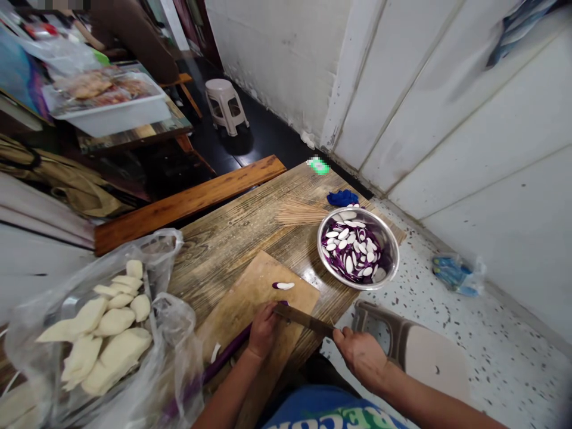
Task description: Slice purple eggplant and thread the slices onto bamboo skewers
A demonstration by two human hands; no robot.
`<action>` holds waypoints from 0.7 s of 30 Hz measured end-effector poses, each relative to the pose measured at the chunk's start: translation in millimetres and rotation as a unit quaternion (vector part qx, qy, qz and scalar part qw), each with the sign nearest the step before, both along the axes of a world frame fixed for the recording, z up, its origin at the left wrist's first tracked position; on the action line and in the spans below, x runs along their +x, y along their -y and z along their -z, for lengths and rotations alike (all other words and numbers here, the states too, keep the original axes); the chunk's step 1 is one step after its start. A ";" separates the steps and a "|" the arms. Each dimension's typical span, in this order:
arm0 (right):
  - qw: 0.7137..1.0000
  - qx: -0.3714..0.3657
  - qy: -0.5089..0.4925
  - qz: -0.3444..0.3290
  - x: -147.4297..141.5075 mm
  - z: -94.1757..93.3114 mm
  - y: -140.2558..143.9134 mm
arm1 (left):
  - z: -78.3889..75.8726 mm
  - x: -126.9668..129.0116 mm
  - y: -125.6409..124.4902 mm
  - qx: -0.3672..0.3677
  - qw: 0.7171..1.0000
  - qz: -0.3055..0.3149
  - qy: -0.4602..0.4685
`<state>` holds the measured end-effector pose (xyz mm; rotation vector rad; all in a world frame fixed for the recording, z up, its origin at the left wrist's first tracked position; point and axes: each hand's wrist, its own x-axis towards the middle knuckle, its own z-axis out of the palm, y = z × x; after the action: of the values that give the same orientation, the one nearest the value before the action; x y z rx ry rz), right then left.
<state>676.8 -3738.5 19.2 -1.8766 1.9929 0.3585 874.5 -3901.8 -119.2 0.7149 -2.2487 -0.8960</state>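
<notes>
My left hand [263,330] presses down on a long purple eggplant [226,356] lying on a wooden cutting board [250,298]. My right hand [360,354] grips the handle of a knife [304,319], whose blade meets the eggplant's end by my left fingers. One cut slice [283,286], white with a purple rim, lies on the board farther out. A steel bowl [388,235] at the table's right side holds several such slices.
A clear plastic bag [102,328] of pale dough-like pieces sits at left. Bamboo skewers [300,212] and a blue cloth [342,198] lie behind the bowl. A brown plastic chair [402,345] stands to my right, a stool [226,106] by the wall, a white tray [111,107] on another table.
</notes>
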 end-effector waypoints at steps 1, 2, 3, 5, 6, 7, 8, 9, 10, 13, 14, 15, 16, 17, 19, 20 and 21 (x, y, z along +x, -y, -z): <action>1.000 0.001 0.004 -0.004 -1.1 2.0 2.6 | -1.5 -0.3 0.5 -0.002 1.000 0.012 0.006; 1.000 0.000 0.009 -0.007 -2.3 4.9 6.0 | -2.8 -0.6 1.1 -0.005 1.000 0.024 0.010; 1.000 0.000 0.013 -0.009 -3.6 8.6 10.2 | -3.7 -0.9 1.8 -0.009 0.999 0.037 0.011; 1.000 -0.006 0.021 -0.007 -6.3 16.9 20.3 | -4.8 -1.1 3.1 -0.018 0.998 0.058 0.002; 1.000 -0.010 0.025 -0.003 -7.3 20.9 25.3 | -5.1 -1.0 3.6 -0.023 0.998 0.062 -0.007; 1.000 -0.013 0.027 0.003 -8.0 24.3 29.6 | -5.3 -0.7 4.0 -0.027 0.998 0.062 -0.013; 0.999 -0.016 0.029 0.010 -8.3 26.7 32.8 | -5.7 -0.2 4.1 -0.032 0.998 0.059 -0.014; 0.999 -0.019 0.030 0.017 -8.2 28.1 34.7 | -6.1 0.4 4.0 -0.037 0.998 0.056 -0.010; 0.999 -0.020 0.031 0.022 -7.8 28.5 35.1 | -6.6 1.0 3.7 -0.044 0.998 0.052 0.000; 0.999 -0.026 0.032 0.029 -5.4 24.3 29.6 | -7.4 2.9 1.6 -0.074 0.996 0.025 0.034; 0.999 -0.027 0.034 0.026 -4.6 22.1 26.7 | -7.1 3.4 0.8 -0.084 0.996 0.015 0.038; 0.999 -0.027 0.036 0.020 -4.0 19.7 23.8 | -6.4 3.7 0.2 -0.093 0.995 0.010 0.039; 0.999 -0.026 0.038 0.013 -3.7 17.3 21.0 | -5.4 4.0 -0.3 -0.098 0.994 0.012 0.037; 0.999 -0.024 0.040 0.006 -3.5 15.1 18.6 | -4.2 4.2 -0.5 -0.100 0.994 0.018 0.034; 0.999 -0.021 0.042 -0.006 -3.8 11.2 14.7 | -1.4 4.8 -0.6 -0.101 0.994 0.034 0.027; 0.999 -0.019 0.042 -0.009 -4.2 9.5 13.3 | 0.0 5.1 -0.5 -0.101 0.994 0.035 0.022; 0.999 -0.017 0.040 -0.010 -4.8 8.1 12.4 | 1.4 5.5 -0.5 -0.102 0.994 0.033 0.017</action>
<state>672.0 -3751.0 11.0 -1.9024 1.9397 0.2515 880.0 -3901.3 -120.6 0.5682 -2.3644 -0.6752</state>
